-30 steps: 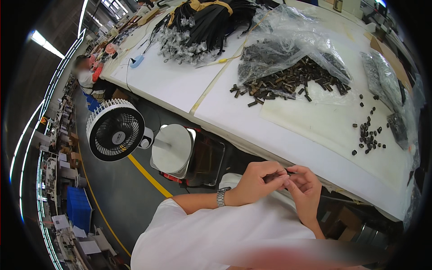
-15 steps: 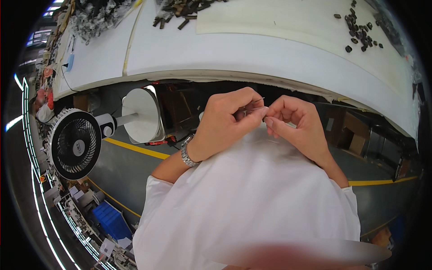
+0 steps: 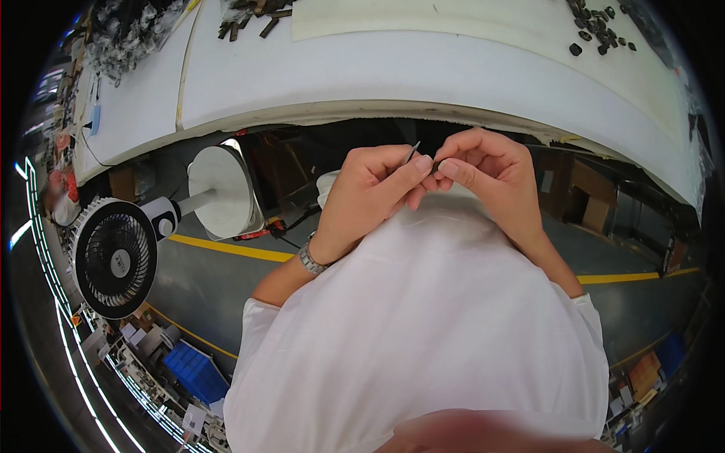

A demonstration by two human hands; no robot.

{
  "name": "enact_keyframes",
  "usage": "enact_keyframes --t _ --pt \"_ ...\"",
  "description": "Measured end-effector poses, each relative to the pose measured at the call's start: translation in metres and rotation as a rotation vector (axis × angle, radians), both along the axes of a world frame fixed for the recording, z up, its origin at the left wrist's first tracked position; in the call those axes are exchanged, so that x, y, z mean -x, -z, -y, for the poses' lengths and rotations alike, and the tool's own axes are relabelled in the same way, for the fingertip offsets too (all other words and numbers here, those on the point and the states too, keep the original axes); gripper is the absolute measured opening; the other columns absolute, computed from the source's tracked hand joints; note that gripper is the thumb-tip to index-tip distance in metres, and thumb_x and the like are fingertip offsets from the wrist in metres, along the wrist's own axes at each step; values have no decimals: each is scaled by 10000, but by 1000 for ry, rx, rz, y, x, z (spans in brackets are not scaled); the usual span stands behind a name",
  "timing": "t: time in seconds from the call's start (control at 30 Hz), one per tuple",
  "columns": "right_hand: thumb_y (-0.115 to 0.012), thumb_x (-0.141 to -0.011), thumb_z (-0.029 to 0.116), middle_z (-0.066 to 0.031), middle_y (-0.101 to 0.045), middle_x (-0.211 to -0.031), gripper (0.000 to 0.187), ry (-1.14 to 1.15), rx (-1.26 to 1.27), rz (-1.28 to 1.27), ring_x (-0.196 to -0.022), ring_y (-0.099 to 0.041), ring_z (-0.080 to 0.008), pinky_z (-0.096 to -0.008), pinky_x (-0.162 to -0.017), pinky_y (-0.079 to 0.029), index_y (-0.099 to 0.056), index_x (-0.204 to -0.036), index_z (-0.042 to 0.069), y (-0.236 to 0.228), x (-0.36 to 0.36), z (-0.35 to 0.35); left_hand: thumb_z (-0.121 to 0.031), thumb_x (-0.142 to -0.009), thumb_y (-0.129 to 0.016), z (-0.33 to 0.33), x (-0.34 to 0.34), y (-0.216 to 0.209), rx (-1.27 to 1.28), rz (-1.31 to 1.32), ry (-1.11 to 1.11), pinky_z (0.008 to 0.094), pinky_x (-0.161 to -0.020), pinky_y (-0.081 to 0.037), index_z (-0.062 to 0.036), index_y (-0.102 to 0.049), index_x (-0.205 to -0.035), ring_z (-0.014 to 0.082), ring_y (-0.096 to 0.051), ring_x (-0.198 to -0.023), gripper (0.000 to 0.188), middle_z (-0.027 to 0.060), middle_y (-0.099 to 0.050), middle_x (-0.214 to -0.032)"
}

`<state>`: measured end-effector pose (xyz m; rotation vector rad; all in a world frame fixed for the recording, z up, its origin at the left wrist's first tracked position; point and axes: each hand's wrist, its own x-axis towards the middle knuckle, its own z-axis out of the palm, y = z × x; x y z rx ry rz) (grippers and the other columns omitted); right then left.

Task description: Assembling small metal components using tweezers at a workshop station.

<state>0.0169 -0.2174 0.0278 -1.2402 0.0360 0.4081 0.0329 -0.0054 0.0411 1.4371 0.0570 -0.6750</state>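
Both hands meet in front of my white top, just below the table edge. My left hand [image 3: 377,181], with a metal watch [image 3: 310,258] on its wrist, is closed. From its fingers a thin pointed metal tool [image 3: 413,152] sticks up; the rest of it is hidden in the grip. My right hand [image 3: 487,170] pinches a small dark piece [image 3: 436,169] between thumb and forefinger, touching the left fingertips. The fingers cover most of that piece. On the table lie similar-looking small dark pieces [image 3: 600,32] at the far right.
The white table [image 3: 332,75] spans the front. Dark strips [image 3: 268,26] and a heap of clear-wrapped parts [image 3: 124,41] lie on its far left. A white fan [image 3: 117,258] stands left, near a round white stool [image 3: 219,192]. Cardboard boxes [image 3: 589,196] sit under the table at right.
The view has shifted, so the table and its parts sit higher. My hands remain together; the tool tip now stands more upright, and the small dark piece shows more clearly between the fingertips.
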Motion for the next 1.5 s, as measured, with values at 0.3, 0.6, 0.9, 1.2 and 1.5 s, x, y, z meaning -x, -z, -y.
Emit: enact_keyframes --t 0.3,0.6,0.9,1.2,1.5 --pt "-727 -985 77 -54 -726 -906 98 1 -41 -53 -806 -670 -114 -266 -796 -541 -720 -1030 -9 9 -5 1 -38 -970 -713 -16 -15 -10 -247 298 176 213 -673 -473 44 -728 -997 60 -648 -769 88 24 -719 -862" --pt "-718 -988 66 -34 -723 -896 80 -48 -23 -7 -799 -655 -86 -241 -777 -525 -721 -1020 -8 5 -4 -1 -77 -953 -733 -20 -25 -14 -246 223 316 198 -543 -341 18 -744 -990 3 -490 -612 102 -1 -720 -797" --pt "-718 -986 52 -36 -717 -905 76 -89 -19 -18 -802 -637 -82 -241 -771 -521 -719 -1024 -13 1 -7 -3 -87 -959 -723 -26 -28 -13 -213 200 347 193 -526 -306 0 -739 -992 -19 -414 -592 95 -29 -713 -786" --pt "-724 -979 45 -35 -711 -918 90 -101 48 -15 -790 -616 -82 -244 -750 -509 -712 -1029 -30 8 -2 -12 -57 -852 -724 -13 -14 3 -282 537 226 275 -535 -394 9 -653 -883 110 -477 -569 102 37 -588 -686" --pt "-714 -979 35 -21 -682 -832 75 72 347 19 -752 -619 -78 -231 -710 -490 -677 -940 -18 12 3 -15 -28 -848 -727 3 7 21 -414 781 -50 319 -542 -509 -17 -619 -846 205 -651 -603 108 99 -668 -738"
